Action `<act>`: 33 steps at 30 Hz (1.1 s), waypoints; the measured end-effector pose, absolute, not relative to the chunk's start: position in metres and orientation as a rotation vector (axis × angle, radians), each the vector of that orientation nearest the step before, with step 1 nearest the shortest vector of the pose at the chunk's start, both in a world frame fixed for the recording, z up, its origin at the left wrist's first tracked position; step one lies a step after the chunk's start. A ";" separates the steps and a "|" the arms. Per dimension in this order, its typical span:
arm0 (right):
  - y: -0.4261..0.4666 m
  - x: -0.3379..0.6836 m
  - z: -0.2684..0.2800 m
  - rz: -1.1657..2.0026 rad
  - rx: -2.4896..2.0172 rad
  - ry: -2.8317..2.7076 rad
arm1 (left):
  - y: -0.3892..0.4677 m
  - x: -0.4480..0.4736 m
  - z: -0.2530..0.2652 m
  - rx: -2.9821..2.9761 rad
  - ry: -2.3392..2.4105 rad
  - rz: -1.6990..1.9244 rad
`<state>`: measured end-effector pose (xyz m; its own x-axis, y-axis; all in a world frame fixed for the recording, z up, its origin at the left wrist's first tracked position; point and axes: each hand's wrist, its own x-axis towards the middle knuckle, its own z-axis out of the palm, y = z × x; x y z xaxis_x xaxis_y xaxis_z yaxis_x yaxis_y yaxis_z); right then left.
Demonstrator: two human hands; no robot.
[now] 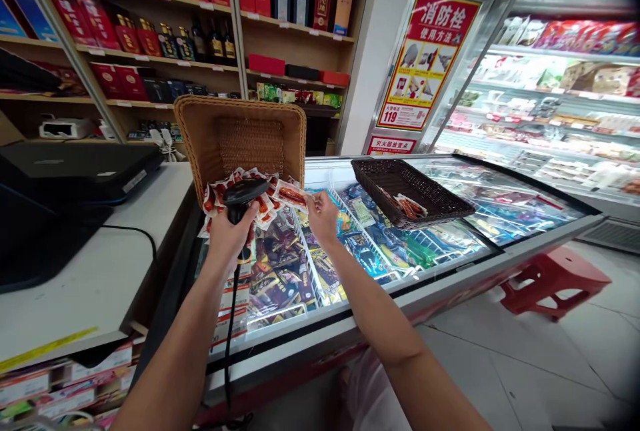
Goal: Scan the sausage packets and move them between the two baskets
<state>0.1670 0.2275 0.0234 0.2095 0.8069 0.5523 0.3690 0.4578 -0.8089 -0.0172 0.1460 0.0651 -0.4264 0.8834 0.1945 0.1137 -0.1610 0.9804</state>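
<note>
A black barcode scanner (243,192) with a cord hanging down is gripped by its handle in my left hand (231,234). Between the fingertips of my right hand (323,217) is one end of a packaged sausage (292,195), a reddish stick in a clear wrapper, just right of the scanner's head. Behind both hands a tan wicker basket (240,111) stands tilted with its opening toward me. Many similar packaged sausages (213,196) lie piled at its lower edge. Farther right, a dark brown woven tray (440,201) holds several more small packets (407,206).
Basket and tray rest on a glass-topped chest freezer (450,261) full of frozen packs. A white counter (115,244) with black equipment (75,164) is at left. Boxed bottles fill the back shelves (280,21). A red stool (563,277) stands on the floor at right.
</note>
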 end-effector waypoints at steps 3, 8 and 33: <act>0.231 0.172 0.024 0.392 -1.117 -1.343 | 0.149 -0.013 0.056 1.226 1.500 1.593; 0.239 0.177 0.022 0.340 -1.144 -1.283 | 0.149 -0.009 0.050 1.248 1.516 1.526; 0.241 0.186 0.029 0.311 -1.238 -1.288 | 0.145 0.002 0.050 1.333 1.672 1.364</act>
